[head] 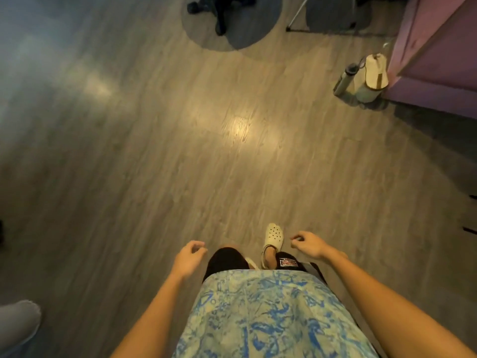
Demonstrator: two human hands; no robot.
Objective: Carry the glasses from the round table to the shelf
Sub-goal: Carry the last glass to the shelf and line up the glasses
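- Near-left corner: a soft grey shape [18,324] pokes into view, too blurred to name.
- Wood-grain floor [129,151] runs left to right, with a bright glare patch in the middle.
- Far centre: a round grey mat [247,34] carries a dark, blurred object [222,11].
- Left hand [188,259] hangs low in front of the shirt, fingers loosely curled, grip slack and holding nothing.
- A white clog [273,237] steps forward between the two hands.
- Right hand [308,244] hangs the same way, knuckles up, grip loose and holding nothing.
- Far right: a bottle [344,78] stands touching a cream bag [371,76], just beside a pink cabinet [438,47].
- Where the glasses are, this view cannot tell.
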